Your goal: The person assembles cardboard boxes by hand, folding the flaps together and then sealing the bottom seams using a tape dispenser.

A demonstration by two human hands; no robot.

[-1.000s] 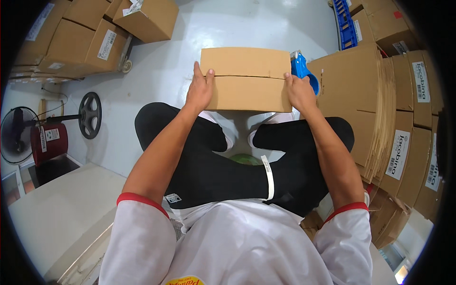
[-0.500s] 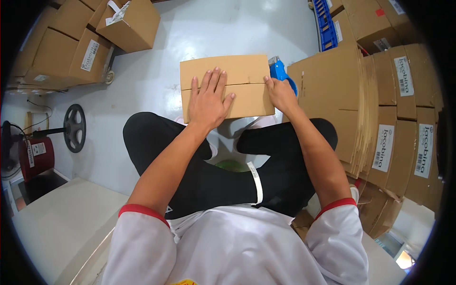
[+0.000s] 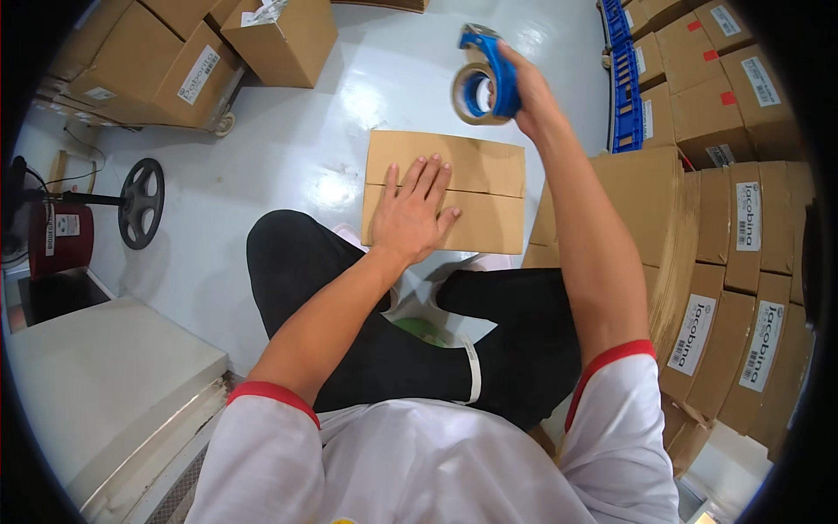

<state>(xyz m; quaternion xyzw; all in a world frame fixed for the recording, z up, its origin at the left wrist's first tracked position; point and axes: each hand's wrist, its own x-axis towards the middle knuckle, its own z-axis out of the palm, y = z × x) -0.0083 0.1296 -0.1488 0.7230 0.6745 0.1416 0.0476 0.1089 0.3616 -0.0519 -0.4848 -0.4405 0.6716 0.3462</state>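
Note:
In front of my knees is a brown cardboard box [image 3: 489, 223], its two top flaps folded in so that a seam runs across the top. My left hand [image 3: 408, 214] lies flat on the flaps, left of the middle, fingers spread and pointing away from me. My right hand [image 3: 527, 92] is raised beyond the box's far right corner, wrapped round a blue tape dispenser [image 3: 501, 74]. A roll of brown tape [image 3: 460, 94] sits in the dispenser, which is held apart from the box. The fingers of my right hand are partly hidden behind it.
Flattened cardboard sheets [image 3: 642, 196] lean at the right, beside stacked labelled cartons [image 3: 711, 218]. Blue plastic crates [image 3: 625, 96] stand farther back. More cartons [image 3: 166, 74] sit on a wheeled base at the far left. A dark handwheel [image 3: 141, 203] and a pale tabletop [image 3: 113, 375] are at the left.
My right hand has left the box's right edge and lifted the blue tape dispenser up and away from me. My left hand has stayed flat on the flaps.

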